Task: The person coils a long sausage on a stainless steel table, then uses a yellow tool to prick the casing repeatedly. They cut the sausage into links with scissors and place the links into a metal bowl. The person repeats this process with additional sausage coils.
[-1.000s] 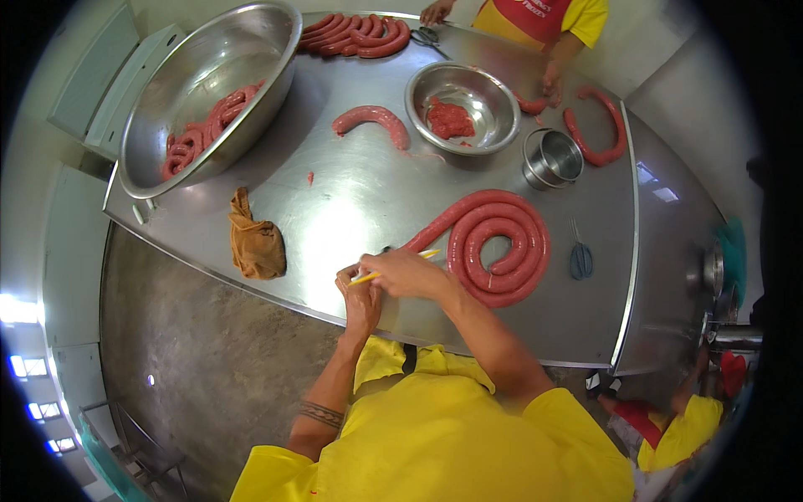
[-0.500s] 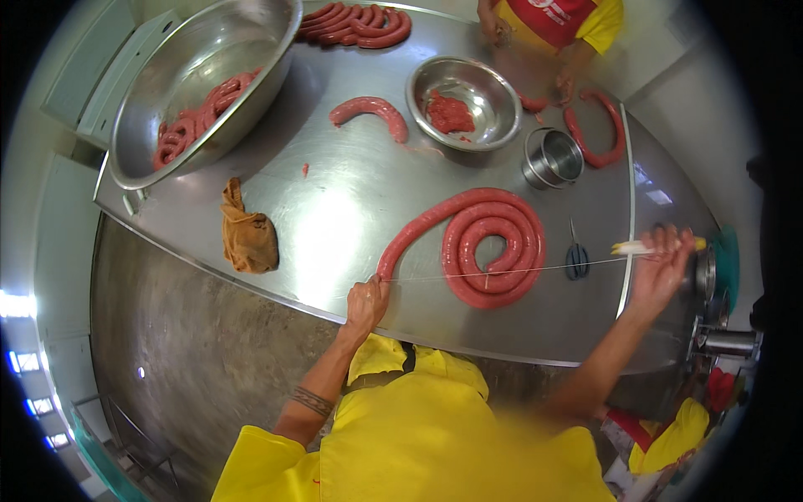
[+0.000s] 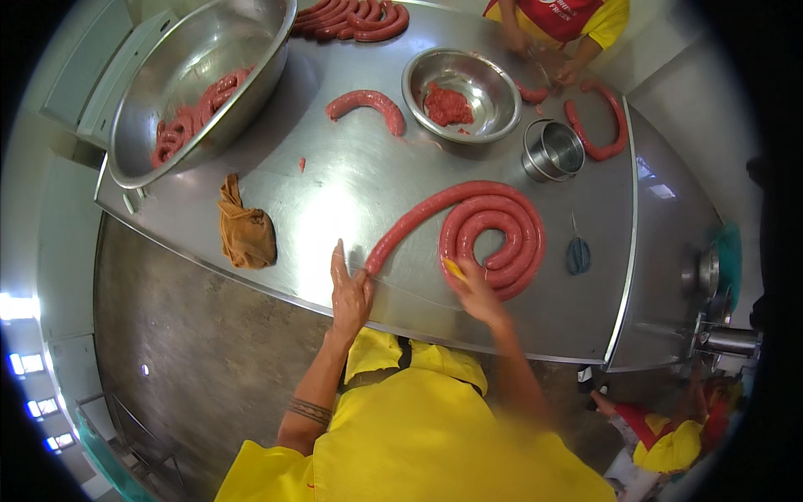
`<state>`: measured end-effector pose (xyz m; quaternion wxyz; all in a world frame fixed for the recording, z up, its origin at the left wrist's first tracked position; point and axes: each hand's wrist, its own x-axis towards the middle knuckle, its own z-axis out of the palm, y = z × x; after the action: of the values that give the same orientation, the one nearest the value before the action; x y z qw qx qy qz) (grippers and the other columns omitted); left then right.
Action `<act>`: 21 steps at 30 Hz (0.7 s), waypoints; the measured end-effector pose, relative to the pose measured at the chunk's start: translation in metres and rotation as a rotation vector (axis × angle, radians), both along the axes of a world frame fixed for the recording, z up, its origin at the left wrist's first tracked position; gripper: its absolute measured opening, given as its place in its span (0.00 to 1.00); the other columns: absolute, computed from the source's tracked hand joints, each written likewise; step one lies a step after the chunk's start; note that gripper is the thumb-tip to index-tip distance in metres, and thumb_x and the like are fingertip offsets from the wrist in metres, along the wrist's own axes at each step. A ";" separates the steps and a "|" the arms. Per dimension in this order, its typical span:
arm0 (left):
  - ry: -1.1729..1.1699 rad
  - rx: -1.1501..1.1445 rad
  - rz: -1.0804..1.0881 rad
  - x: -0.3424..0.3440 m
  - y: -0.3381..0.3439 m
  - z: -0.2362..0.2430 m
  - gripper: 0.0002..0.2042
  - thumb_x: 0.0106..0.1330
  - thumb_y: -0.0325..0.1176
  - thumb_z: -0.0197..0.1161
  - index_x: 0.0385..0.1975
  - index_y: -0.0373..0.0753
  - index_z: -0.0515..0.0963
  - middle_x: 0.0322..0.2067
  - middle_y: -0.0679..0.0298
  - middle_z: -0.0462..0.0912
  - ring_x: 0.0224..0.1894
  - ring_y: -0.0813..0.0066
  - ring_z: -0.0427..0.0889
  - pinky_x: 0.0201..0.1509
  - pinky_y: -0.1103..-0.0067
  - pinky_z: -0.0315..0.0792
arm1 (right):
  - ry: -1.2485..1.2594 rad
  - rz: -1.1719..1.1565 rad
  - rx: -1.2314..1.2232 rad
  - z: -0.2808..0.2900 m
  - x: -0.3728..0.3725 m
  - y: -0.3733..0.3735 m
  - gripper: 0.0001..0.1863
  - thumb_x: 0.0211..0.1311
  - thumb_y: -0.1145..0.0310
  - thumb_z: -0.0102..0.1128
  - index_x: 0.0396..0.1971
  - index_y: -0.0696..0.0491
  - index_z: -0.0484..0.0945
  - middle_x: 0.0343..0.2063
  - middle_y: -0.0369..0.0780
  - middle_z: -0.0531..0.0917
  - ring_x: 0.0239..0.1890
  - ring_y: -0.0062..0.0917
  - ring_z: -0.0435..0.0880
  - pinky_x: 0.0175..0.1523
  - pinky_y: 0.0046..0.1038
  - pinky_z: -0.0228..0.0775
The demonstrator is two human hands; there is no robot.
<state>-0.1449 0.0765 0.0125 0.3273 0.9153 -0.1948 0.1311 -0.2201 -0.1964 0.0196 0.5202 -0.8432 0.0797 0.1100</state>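
A long raw sausage lies coiled in a spiral on the steel table, its outer end running down to my left hand. That hand grips the tip between thumb and fingers, the index finger stretched out over the tabletop. My right hand, slightly smeared by motion, is at the coil's lower edge. It is closed round a string spool, of which only a yellow end shows. A faint thread seems to run between the hands. Blue-handled scissors lie right of the coil.
A large steel basin with sausages stands at left, beyond a brown cloth. A short sausage, a bowl of minced meat and a steel pot stand farther back. Across the table a co-worker's hands handle sausage.
My right hand has swung left with the spool, from the table's right side to the coil. The taut string has slackened. My left index finger has stretched out.
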 end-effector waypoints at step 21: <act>0.364 0.169 0.055 -0.009 -0.013 -0.059 0.15 0.71 0.38 0.55 0.28 0.33 0.80 0.21 0.45 0.82 0.25 0.44 0.85 0.26 0.57 0.80 | -0.624 -0.741 1.081 0.228 -0.001 -0.137 0.12 0.78 0.57 0.50 0.36 0.48 0.73 0.22 0.29 0.69 0.21 0.13 0.64 0.30 0.20 0.61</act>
<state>-0.1536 0.0640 -0.0463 0.2753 0.9531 -0.1176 -0.0442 -0.2210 -0.3336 0.2477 0.8659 -0.3777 0.1425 -0.2953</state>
